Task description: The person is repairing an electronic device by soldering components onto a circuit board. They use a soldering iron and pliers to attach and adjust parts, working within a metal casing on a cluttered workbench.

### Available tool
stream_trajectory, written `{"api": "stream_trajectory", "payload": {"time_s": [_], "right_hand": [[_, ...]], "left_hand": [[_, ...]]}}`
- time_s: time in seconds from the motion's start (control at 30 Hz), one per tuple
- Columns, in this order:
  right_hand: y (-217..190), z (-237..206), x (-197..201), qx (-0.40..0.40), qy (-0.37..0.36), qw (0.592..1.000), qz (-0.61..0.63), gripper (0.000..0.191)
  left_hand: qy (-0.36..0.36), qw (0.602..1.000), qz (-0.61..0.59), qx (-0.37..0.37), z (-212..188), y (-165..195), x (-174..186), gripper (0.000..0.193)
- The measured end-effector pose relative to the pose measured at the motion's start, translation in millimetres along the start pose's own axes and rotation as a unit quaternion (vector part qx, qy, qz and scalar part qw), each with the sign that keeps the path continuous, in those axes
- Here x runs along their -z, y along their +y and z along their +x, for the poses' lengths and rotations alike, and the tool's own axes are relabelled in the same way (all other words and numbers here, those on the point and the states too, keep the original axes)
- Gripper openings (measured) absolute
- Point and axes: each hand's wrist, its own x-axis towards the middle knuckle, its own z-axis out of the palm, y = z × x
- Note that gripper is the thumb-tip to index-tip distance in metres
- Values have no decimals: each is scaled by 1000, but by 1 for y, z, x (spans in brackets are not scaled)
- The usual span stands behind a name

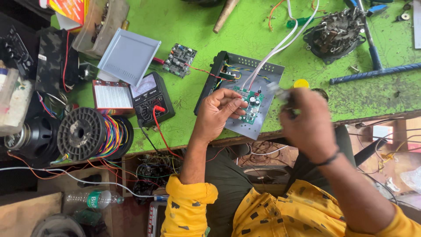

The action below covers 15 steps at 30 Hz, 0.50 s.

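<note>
My left hand (218, 112) rests on a grey perforated metal case (256, 74), with its fingers pinching the edge of a small green circuit board (250, 104) mounted in it. White wires (280, 44) run from the board up the bench. My right hand (309, 125), wearing a dark wristband, hovers just right of the board and grips a small metallic tool (278, 91) that is blurred. A yellow round cap (301, 83) lies just behind that hand.
On the green bench top (188, 26): an analog multimeter (151, 98) with red lead, another circuit board (180, 59), a grey plastic lid (128, 56), a spool of coloured wire (94, 134), a black speaker (33, 138), a metal mechanism (335, 30), a wooden handle (224, 15).
</note>
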Motion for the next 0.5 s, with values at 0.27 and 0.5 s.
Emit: {"api": "stream_trajectory", "payload": {"time_s": [0.27, 0.5], "right_hand": [[-38, 6, -20, 43, -46, 995, -71, 44], [-37, 6, -23, 25, -95, 993, -67, 44]], "left_hand": [[-8, 1000, 4, 6, -1, 2, -1, 18], [-22, 1000, 18, 5, -1, 0, -1, 16]]}}
